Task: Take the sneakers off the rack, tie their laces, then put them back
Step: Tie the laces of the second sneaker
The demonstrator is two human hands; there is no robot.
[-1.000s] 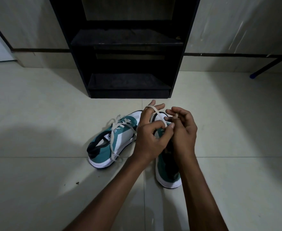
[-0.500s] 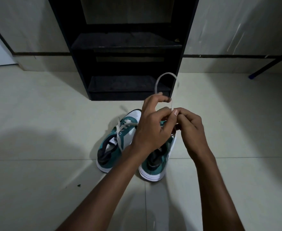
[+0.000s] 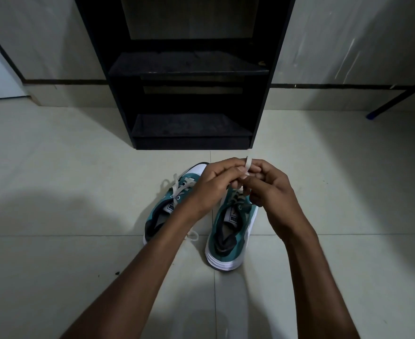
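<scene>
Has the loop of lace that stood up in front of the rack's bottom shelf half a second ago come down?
Yes. The lace now sits as a short end pinched between both hands, below the rack base, over the floor tile.

I see 2 teal sneakers with white soles on the floor, toes toward 12 o'clock, facing the black rack (image 3: 184,69). The left sneaker (image 3: 163,211) angles toward 1 o'clock, its pale laces (image 3: 177,187) loose, 1 end trailing by its sole. The right sneaker (image 3: 231,231) sits just beside it at 3 o'clock, its lace (image 3: 247,165) lifted up above the tongue. Both rack shelves hold nothing.
</scene>
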